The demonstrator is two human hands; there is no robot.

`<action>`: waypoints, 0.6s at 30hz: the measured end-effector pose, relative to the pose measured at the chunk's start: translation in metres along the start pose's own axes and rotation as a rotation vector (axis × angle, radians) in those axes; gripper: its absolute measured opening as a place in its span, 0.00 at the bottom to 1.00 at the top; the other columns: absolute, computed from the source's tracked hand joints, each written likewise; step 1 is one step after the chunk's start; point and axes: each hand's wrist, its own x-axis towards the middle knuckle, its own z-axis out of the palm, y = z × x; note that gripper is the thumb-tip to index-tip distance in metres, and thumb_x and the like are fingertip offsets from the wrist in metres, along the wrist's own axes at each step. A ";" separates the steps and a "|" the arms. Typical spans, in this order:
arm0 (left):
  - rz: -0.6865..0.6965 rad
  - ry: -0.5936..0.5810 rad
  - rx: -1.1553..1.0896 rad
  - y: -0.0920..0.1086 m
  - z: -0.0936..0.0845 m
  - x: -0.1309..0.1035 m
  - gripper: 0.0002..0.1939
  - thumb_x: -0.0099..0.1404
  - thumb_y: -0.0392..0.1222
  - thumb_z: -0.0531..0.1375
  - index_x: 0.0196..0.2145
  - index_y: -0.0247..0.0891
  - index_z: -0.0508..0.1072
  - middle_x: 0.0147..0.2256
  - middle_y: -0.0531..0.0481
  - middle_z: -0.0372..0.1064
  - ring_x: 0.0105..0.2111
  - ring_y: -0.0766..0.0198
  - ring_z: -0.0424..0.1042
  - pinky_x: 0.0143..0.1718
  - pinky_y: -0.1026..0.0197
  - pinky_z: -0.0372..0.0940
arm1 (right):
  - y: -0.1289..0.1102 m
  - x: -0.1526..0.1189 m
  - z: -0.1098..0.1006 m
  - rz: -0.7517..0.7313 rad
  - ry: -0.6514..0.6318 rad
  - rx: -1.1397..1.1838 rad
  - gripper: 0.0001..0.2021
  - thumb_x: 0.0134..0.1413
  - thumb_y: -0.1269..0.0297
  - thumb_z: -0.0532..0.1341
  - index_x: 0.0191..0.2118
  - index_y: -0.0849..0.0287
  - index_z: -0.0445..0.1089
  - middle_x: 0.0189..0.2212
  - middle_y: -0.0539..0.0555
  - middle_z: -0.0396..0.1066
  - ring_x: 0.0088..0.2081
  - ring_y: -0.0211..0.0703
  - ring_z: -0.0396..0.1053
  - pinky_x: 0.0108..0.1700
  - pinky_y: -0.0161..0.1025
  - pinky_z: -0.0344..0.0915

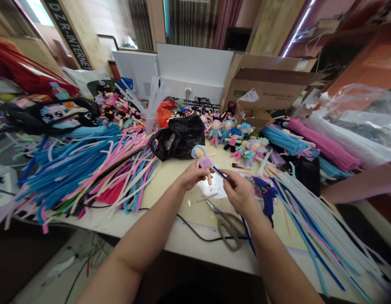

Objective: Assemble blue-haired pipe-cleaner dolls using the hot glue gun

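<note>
In the middle of the head view, my left hand [192, 176] is closed around the lower part of a small doll [205, 162] with blue hair, a peach face and a lilac top. My right hand [240, 189] pinches a dark blue pipe cleaner [219, 172], its tip touching or close beside the doll's lower body. The pipe cleaner's other end trails down below my right wrist. Under the hands lies a white round patch [219, 188] with small bits on it. Scissors [228, 226] rest open just below, and a blue glue gun [268, 198] lies right of my right hand.
Bundles of blue and pink pipe cleaners [75, 164] cover the left side; white and blue ones [312, 215] spread at right. Finished dolls [235, 135] stand behind, near a black plastic bag [182, 135] and a cardboard box [268, 90]. A black cable [198, 234] crosses the front.
</note>
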 end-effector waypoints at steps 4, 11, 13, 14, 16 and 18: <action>0.003 -0.027 0.002 -0.001 0.000 0.002 0.22 0.45 0.35 0.64 0.40 0.34 0.71 0.25 0.52 0.70 0.23 0.68 0.69 0.24 0.67 0.58 | 0.004 0.003 0.007 -0.070 0.060 -0.043 0.11 0.58 0.65 0.55 0.42 0.56 0.74 0.33 0.53 0.73 0.33 0.42 0.69 0.36 0.37 0.62; -0.019 -0.034 0.016 -0.003 0.005 0.002 0.25 0.45 0.35 0.64 0.44 0.34 0.70 0.23 0.54 0.69 0.20 0.70 0.66 0.23 0.67 0.54 | 0.010 -0.001 0.013 -0.046 0.148 -0.117 0.09 0.58 0.63 0.56 0.32 0.57 0.72 0.28 0.52 0.70 0.30 0.40 0.68 0.33 0.36 0.60; -0.022 -0.001 0.003 -0.006 0.005 0.003 0.19 0.44 0.35 0.65 0.37 0.34 0.70 0.23 0.54 0.69 0.21 0.71 0.65 0.23 0.68 0.55 | 0.011 -0.002 0.013 -0.038 0.157 -0.136 0.08 0.58 0.64 0.57 0.30 0.57 0.71 0.27 0.52 0.69 0.29 0.40 0.67 0.33 0.36 0.60; -0.022 0.012 -0.005 -0.007 0.005 0.003 0.16 0.44 0.35 0.65 0.34 0.34 0.69 0.23 0.54 0.68 0.21 0.72 0.65 0.23 0.68 0.55 | 0.011 -0.003 0.013 -0.035 0.161 -0.147 0.08 0.57 0.65 0.56 0.30 0.57 0.71 0.26 0.52 0.69 0.29 0.40 0.66 0.33 0.36 0.59; -0.024 0.013 -0.013 -0.008 0.005 0.003 0.14 0.45 0.36 0.65 0.32 0.34 0.68 0.23 0.54 0.68 0.21 0.72 0.65 0.24 0.68 0.55 | 0.012 -0.003 0.013 -0.033 0.171 -0.167 0.08 0.57 0.66 0.56 0.29 0.58 0.71 0.25 0.51 0.68 0.28 0.39 0.66 0.32 0.36 0.58; -0.025 0.005 -0.016 -0.009 0.006 0.003 0.14 0.45 0.36 0.65 0.32 0.34 0.68 0.23 0.54 0.68 0.21 0.71 0.65 0.24 0.67 0.55 | 0.012 -0.003 0.014 -0.038 0.178 -0.179 0.08 0.57 0.66 0.56 0.28 0.58 0.70 0.24 0.51 0.67 0.27 0.39 0.65 0.31 0.36 0.57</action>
